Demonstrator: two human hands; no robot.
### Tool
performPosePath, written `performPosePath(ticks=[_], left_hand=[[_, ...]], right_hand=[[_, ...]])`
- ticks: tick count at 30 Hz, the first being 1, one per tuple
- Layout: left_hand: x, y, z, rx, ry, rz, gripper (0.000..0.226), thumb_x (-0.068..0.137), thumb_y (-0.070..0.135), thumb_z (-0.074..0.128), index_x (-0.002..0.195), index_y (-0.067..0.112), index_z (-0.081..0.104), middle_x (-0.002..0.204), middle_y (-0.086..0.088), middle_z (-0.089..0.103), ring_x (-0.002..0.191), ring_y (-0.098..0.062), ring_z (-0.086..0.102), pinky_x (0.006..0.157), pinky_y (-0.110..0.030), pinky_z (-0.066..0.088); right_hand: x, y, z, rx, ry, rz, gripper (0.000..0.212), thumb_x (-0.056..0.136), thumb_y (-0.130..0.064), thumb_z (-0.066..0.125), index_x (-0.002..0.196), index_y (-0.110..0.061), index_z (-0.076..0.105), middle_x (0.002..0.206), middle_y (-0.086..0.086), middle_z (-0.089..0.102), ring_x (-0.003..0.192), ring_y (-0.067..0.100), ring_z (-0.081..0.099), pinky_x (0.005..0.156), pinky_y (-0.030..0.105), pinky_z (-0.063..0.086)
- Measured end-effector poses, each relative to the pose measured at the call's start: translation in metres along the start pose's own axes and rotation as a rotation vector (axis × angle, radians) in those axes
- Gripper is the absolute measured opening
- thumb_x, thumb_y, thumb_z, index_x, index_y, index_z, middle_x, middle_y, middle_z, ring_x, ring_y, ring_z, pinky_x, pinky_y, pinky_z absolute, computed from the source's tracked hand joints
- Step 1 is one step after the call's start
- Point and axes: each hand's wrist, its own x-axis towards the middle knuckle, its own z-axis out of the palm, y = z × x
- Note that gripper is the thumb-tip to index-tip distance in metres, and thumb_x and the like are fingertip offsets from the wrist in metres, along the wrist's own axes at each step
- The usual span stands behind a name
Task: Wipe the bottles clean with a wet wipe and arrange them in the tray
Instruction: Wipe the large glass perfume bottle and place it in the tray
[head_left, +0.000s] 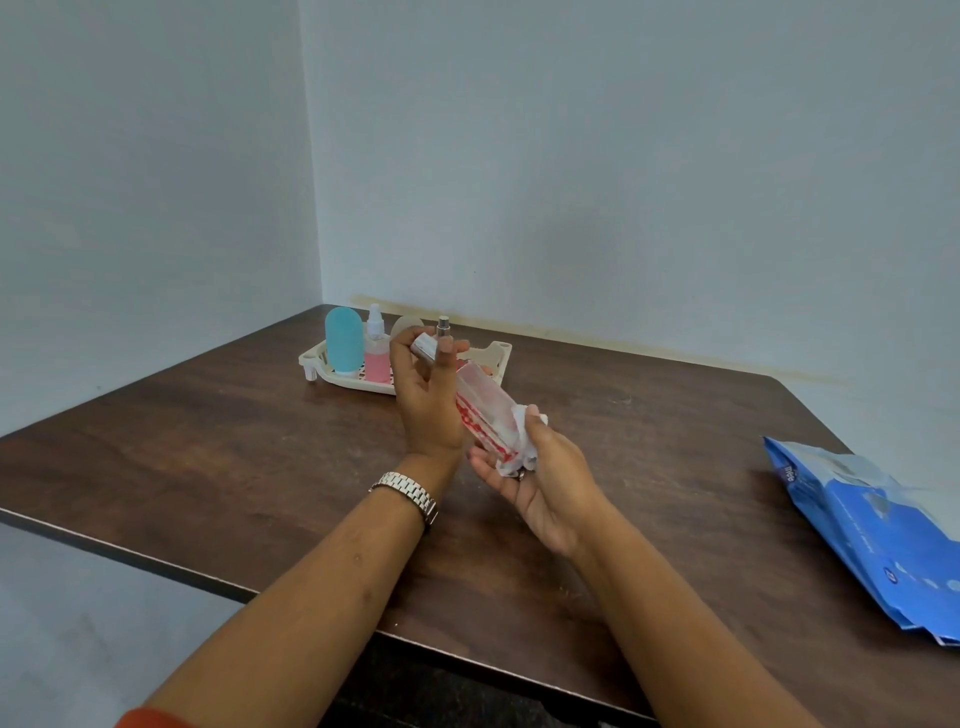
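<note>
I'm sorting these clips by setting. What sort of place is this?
Probably a plain room set up for a tabletop chore, not a kitchen or bathroom: a dark wooden table pushed into a bare grey wall corner, holding only a tray and wipes pack.

Two bare forearms reach forward from the bottom of the view and meet near the middle. The left hand (428, 405) is raised with its wrist bent, palm turned toward the right, thumb and fingertips pinched closed around something slim at its top end. A metal-link watch (408, 496) circles the left wrist. The right hand (540, 480) sits slightly lower, palm up and tilted inward, its fingers curled closed around what it holds. The two hands nearly touch.
</note>
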Motion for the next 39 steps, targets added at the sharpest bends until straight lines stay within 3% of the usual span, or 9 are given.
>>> performPosePath(ticks=[4,9,14,17,22,26,31,35,39], left_hand=[[-0.005,0.003,0.001,0.081,-0.041,0.068,0.050,0.079,0.042,0.066,0.115,0.022,0.038,0.098,0.006,0.056,0.087,0.002,0.062,0.078,-0.017,0.049],[-0.009,-0.001,0.005,0.041,-0.103,0.032,0.075,0.060,0.065,0.075,0.115,0.036,0.034,0.115,-0.015,0.057,0.101,-0.016,0.064,0.081,-0.022,0.052],[-0.016,0.000,0.011,0.077,-0.211,0.025,0.083,0.057,0.071,0.073,0.121,0.036,0.033,0.115,0.009,0.056,0.110,-0.015,0.062,0.079,-0.023,0.053],[-0.018,0.003,0.012,0.101,-0.283,0.052,0.082,0.063,0.072,0.069,0.126,0.037,0.031,0.130,-0.010,0.050,0.115,-0.019,0.059,0.082,-0.026,0.054],[-0.019,0.007,0.012,0.162,-0.411,0.089,0.080,0.068,0.069,0.065,0.134,0.045,0.026,0.117,0.040,0.045,0.107,-0.017,0.060,0.079,-0.031,0.057],[-0.018,0.006,0.010,0.197,-0.390,0.018,0.075,0.062,0.059,0.074,0.127,0.039,0.042,0.105,-0.005,0.064,0.097,-0.014,0.066,0.077,-0.028,0.057],[-0.022,0.010,0.012,0.268,-0.257,-0.210,0.037,0.059,0.058,0.068,0.076,0.025,0.067,0.073,0.006,0.071,0.072,-0.008,0.067,0.064,-0.025,0.050],[-0.024,0.008,0.013,0.293,-0.239,-0.296,0.055,0.060,0.068,0.062,0.075,0.017,0.075,0.079,-0.006,0.074,0.080,-0.021,0.069,0.070,-0.032,0.050],[-0.022,0.011,0.014,0.225,-0.275,-0.365,0.031,0.079,0.060,0.055,0.059,0.043,0.072,0.071,0.011,0.073,0.085,-0.015,0.067,0.082,-0.031,0.049]], right_hand=[[-0.001,0.006,0.006,0.134,-0.040,-0.004,0.032,0.100,-0.024,0.037,0.126,-0.008,0.047,0.118,0.019,0.061,0.105,0.028,0.063,0.081,0.038,0.057],[0.003,0.003,0.004,0.163,0.048,-0.136,0.020,0.098,-0.018,0.043,0.116,-0.019,0.051,0.124,0.016,0.057,0.109,0.027,0.060,0.087,0.039,0.054],[0.005,0.003,-0.002,0.052,0.052,-0.164,0.033,0.097,-0.030,0.045,0.128,-0.018,0.046,0.106,0.010,0.064,0.079,0.015,0.066,0.065,0.028,0.056],[0.005,0.003,-0.005,-0.046,0.168,-0.102,0.038,0.097,-0.041,0.040,0.109,-0.009,0.057,0.081,0.007,0.062,0.051,0.007,0.053,0.044,0.019,0.046],[0.004,-0.007,-0.010,-0.101,0.288,-0.043,0.040,0.099,-0.041,0.036,0.091,-0.008,0.057,0.065,0.004,0.057,0.034,0.003,0.038,0.030,0.015,0.030],[0.007,-0.013,-0.015,-0.222,0.405,-0.122,0.044,0.097,-0.047,0.036,0.090,-0.009,0.056,0.068,0.009,0.063,0.037,0.006,0.049,0.036,0.019,0.041],[0.009,-0.015,-0.017,-0.175,0.442,-0.276,0.033,0.096,-0.038,0.044,0.094,-0.006,0.056,0.085,0.020,0.067,0.065,0.021,0.070,0.054,0.025,0.057],[0.013,-0.011,-0.017,-0.296,0.468,-0.367,0.034,0.099,-0.030,0.041,0.100,-0.001,0.057,0.078,0.016,0.066,0.064,0.019,0.068,0.057,0.026,0.058],[0.017,-0.006,-0.023,-0.715,0.547,-0.554,0.038,0.098,-0.036,0.039,0.116,-0.010,0.061,0.088,0.012,0.068,0.060,0.010,0.066,0.055,0.025,0.055]])
